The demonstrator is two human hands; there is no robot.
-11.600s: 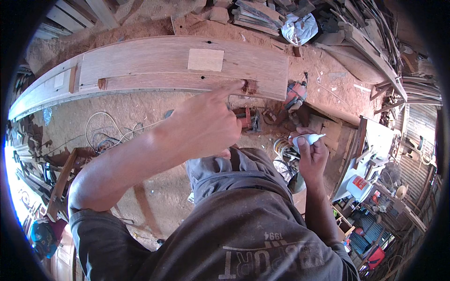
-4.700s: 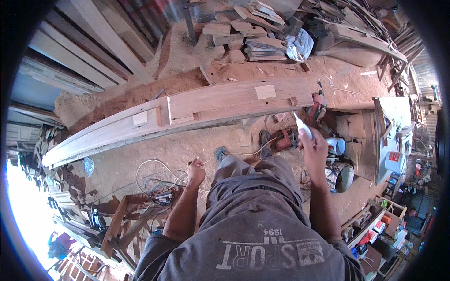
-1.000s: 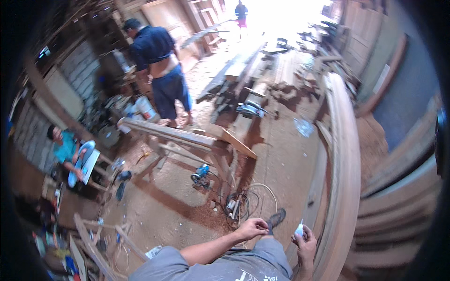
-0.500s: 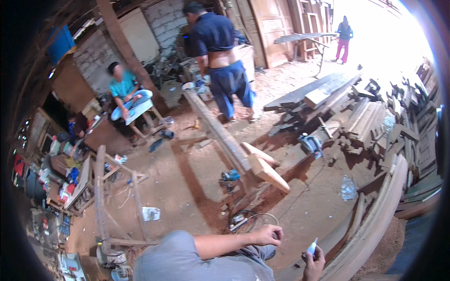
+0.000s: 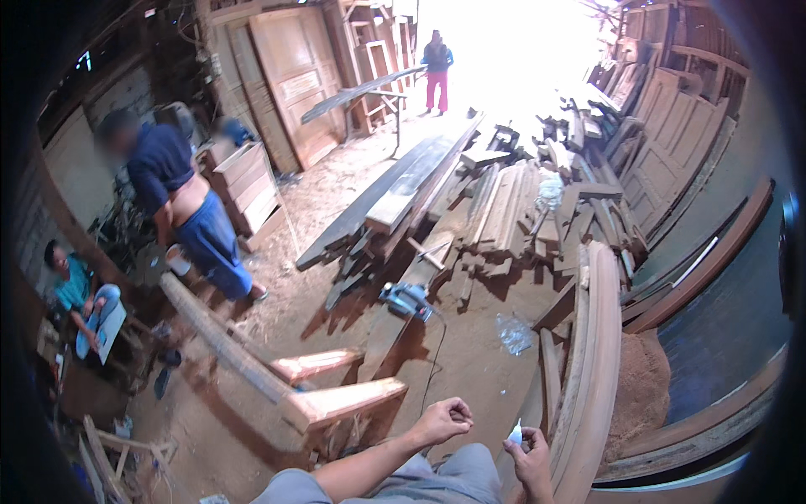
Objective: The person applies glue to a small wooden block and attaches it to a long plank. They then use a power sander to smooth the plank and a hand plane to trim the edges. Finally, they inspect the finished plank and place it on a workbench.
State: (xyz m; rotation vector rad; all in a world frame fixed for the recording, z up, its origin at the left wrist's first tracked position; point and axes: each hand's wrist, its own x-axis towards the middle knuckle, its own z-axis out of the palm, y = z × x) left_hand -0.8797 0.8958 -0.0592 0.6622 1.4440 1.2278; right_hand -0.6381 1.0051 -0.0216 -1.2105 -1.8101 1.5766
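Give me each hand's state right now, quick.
Left hand: loosely curled closed, no held object visible.
Right hand: closed on a small white nozzle bottle, tip pointing up.

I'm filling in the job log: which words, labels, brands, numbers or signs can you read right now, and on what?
None can be read in this view.
White bottle in the right hand: too small to make out any label.
Blue power tool: too small and blurred to make out any marking.
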